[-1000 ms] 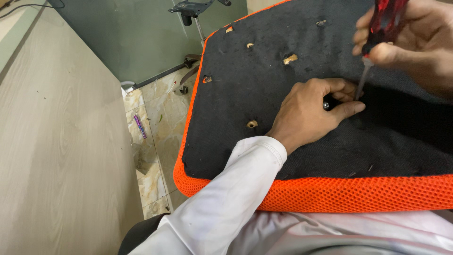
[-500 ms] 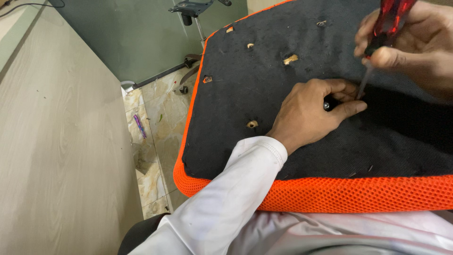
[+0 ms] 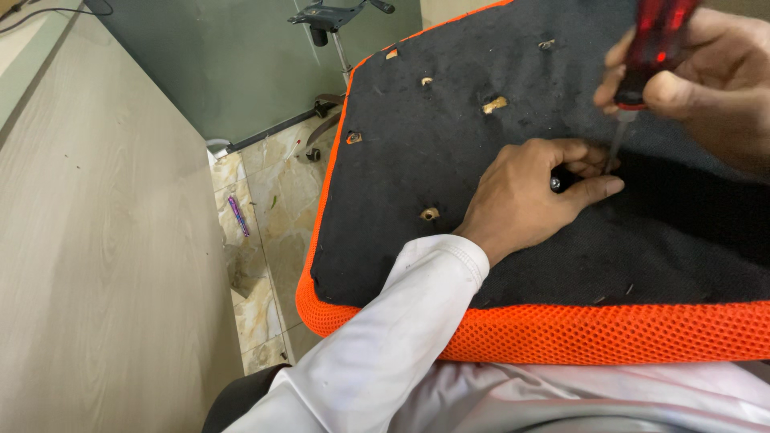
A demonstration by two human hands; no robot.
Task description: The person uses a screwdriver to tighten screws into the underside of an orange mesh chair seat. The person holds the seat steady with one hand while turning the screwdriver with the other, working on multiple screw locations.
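Hands at work on the underside of an upturned seat cushion (image 3: 417, 152), seen from above. The cushion's base is covered in black fabric, edged with bright orange mesh, and dotted with several small holes showing pale material beneath.

The left hand (image 3: 525, 196), in a white sleeve, lies palm down on the black fabric, its thumb and curled fingers pinching a small metal screw (image 3: 554, 184) and holding it upright against the cushion. The right hand (image 3: 710, 80), at the top right, is closed around the red translucent handle of a screwdriver (image 3: 642, 68). Its thin metal shaft points down, with the tip just beside the screw between the left fingers; whether it touches cannot be told.

To the left are a pale wooden panel (image 3: 96, 265), a strip of marbled floor tile (image 3: 269, 208) and a metal chair mechanism (image 3: 333, 16) standing farther back.
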